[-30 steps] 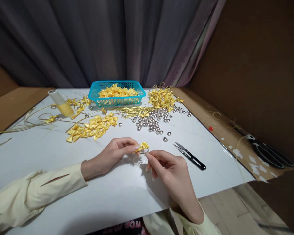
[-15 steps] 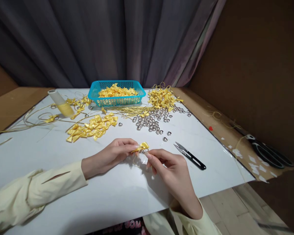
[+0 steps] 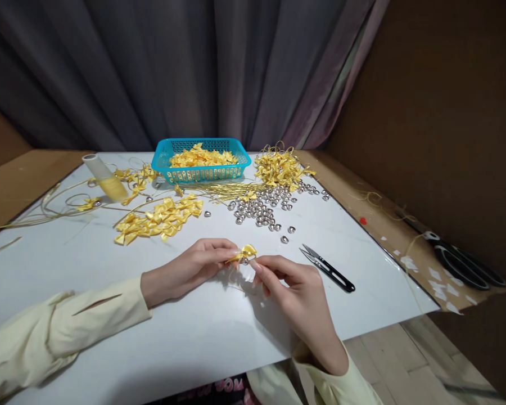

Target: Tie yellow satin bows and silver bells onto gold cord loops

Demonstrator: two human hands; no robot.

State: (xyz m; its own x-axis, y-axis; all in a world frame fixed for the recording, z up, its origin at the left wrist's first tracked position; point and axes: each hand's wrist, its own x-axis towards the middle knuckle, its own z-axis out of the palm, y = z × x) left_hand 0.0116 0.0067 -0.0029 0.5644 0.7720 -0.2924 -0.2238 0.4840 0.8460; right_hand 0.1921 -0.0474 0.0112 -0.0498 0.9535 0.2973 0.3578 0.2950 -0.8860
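Observation:
A yellow satin ribbon bow (image 3: 248, 250) is pinched between the thumb and fingers of my left hand (image 3: 206, 261), above the white tabletop. Just below the bow's middle shows a small silver bead (image 3: 244, 261). My right hand (image 3: 289, 284) is closed in a pinch at the bow's right side, on a thin cord by the bead; its fingertips partly hide the cord. A loose end of thin cord hangs beneath the hands. Black thread snips (image 3: 329, 268) lie to the right of my right hand.
Loose yellow bows (image 3: 160, 218) and scattered silver beads (image 3: 257, 211) lie beyond my hands. Behind them stand a blue basket (image 3: 202, 175) of bows, a heap of corded bows (image 3: 280, 169) and a cone of yellow thread (image 3: 105, 177). Large scissors (image 3: 464, 261) rest at the right.
Both hands stay almost in place. The silver bead under the bow shows a little more clearly, and my right fingertips have shifted very slightly.

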